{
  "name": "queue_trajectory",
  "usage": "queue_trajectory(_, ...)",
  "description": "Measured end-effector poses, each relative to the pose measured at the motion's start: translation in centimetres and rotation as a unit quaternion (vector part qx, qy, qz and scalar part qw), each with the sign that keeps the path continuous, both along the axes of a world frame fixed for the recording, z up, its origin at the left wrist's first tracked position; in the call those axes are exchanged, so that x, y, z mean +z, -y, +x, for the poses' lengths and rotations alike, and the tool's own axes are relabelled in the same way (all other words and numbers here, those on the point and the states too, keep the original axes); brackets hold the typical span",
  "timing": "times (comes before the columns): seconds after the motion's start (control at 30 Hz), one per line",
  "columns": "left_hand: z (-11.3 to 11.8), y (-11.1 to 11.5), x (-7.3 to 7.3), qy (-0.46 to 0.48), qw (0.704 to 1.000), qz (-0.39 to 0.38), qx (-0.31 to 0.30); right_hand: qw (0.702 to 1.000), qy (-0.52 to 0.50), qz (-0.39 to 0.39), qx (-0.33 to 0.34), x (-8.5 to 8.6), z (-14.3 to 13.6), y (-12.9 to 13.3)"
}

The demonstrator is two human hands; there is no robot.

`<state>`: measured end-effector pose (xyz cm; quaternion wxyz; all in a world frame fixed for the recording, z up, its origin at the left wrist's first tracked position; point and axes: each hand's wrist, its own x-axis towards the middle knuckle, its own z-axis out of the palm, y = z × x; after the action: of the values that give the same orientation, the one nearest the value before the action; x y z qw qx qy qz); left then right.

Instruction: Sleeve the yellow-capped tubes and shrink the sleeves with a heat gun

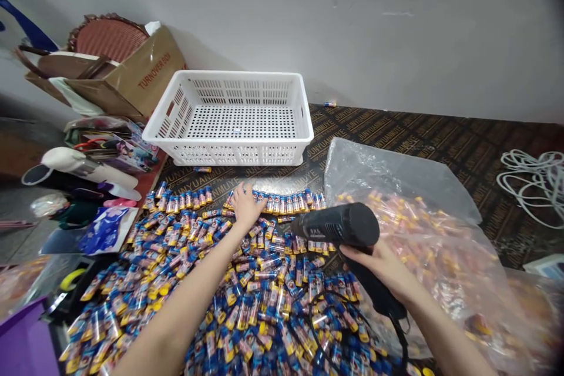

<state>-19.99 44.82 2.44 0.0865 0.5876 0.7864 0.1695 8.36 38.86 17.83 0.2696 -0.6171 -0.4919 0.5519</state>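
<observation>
My right hand [388, 264] is closed around the handle of a black hair dryer [337, 224], whose nozzle points left over the small tubes. A cord hangs from the handle's lower end. My left hand [247, 205] rests with its fingers apart on a row of small tubes [288, 204] with blue caps and yellow bottoms. Its fingertips touch the tubes at the left part of this row; whether any is gripped is not visible. A large heap of the same tubes [247, 311] lies loose below, around and under my left forearm.
Behind the row stands a white perforated basket [229, 142]. To the right lies a clear plastic bag [423, 235] of pink and yellow pieces. A coiled white cable [533, 182] is farther right. At left are a cardboard box [150, 76], a white hair dryer [88, 167] and a tape dispenser [66, 288].
</observation>
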Motion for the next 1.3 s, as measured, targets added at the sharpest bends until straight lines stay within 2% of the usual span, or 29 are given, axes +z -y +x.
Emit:
queue_trajectory(0.1,-0.7,-3.1,-0.3,0.001,0.997,-0.074,0.028,0.998,0.015,-0.021,0.058,0.0,1.2,1.4)
queue_trajectory(0.2,-0.4,-2.7,-0.8,-0.015,0.996,-0.086,0.010,0.999,0.022,-0.043,0.007,-0.7,2.3,2.3)
queue_trajectory(0.27,-0.2,-1.1,-1.2,-0.014,0.998,-0.065,0.009,0.998,0.015,-0.050,-0.038,-1.2,2.6,2.5)
queue_trajectory(0.33,0.0,1.0,-1.5,0.011,0.999,-0.052,0.008,0.997,0.006,-0.051,-0.051,-1.5,2.4,2.6)
queue_trajectory(0.47,-0.2,5.6,-1.5,0.098,0.992,-0.073,-0.032,0.997,-0.022,-0.064,-0.031,-1.4,0.7,2.7)
queue_trajectory(0.57,-1.2,8.8,-0.7,0.137,0.988,-0.061,-0.042,0.996,-0.054,-0.076,-0.013,-1.5,-1.4,2.4)
queue_trajectory(0.73,-5.4,13.4,0.8,0.158,0.985,0.003,0.062,0.995,-0.086,0.004,-0.042,-2.6,-5.3,-0.3)
queue_trajectory(0.83,-7.9,16.1,0.9,0.179,0.977,0.011,0.116,0.994,-0.108,0.026,-0.007,-3.1,-7.9,-2.4)
queue_trajectory(0.93,-9.2,17.9,0.8,0.178,0.973,0.011,0.147,0.991,-0.123,0.021,0.045,-3.0,-10.7,-4.0)
queue_trajectory(1.03,-9.3,18.2,0.9,0.178,0.971,0.016,0.159,0.988,-0.123,0.027,0.091,-2.6,-12.9,-4.9)
queue_trajectory(1.13,-9.4,17.3,0.8,0.191,0.971,0.026,0.144,0.985,-0.121,0.036,0.115,-2.0,-12.8,-5.1)
queue_trajectory(1.2,-9.5,16.4,0.5,0.194,0.972,0.033,0.126,0.988,-0.097,0.049,0.106,-1.6,-10.8,-4.9)
queue_trajectory(1.3,-9.4,13.9,0.2,0.181,0.977,0.046,0.101,0.997,-0.051,0.040,0.046,-0.8,-5.7,-4.2)
